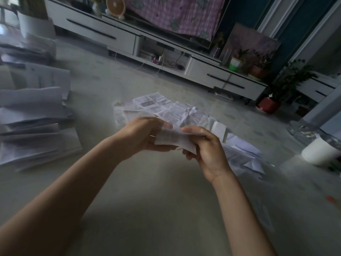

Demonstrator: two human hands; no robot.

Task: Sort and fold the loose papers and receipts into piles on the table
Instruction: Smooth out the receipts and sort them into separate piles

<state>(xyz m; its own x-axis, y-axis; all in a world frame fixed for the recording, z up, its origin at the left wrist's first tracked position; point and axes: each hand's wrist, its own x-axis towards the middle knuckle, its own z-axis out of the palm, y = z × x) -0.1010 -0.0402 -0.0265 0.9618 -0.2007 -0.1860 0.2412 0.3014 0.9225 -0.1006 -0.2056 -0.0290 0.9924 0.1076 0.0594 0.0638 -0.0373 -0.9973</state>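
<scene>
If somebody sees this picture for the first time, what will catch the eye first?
First, the left hand and the right hand meet in the middle and together pinch a folded printed paper. Just beyond them, creased leaflets and receipts lie spread on the pale table. A blurred stack of larger sheets sits at the left edge.

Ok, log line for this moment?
left hand: grips receipt; right hand: grips same receipt; stacked papers: left; loose receipts: ahead
</scene>
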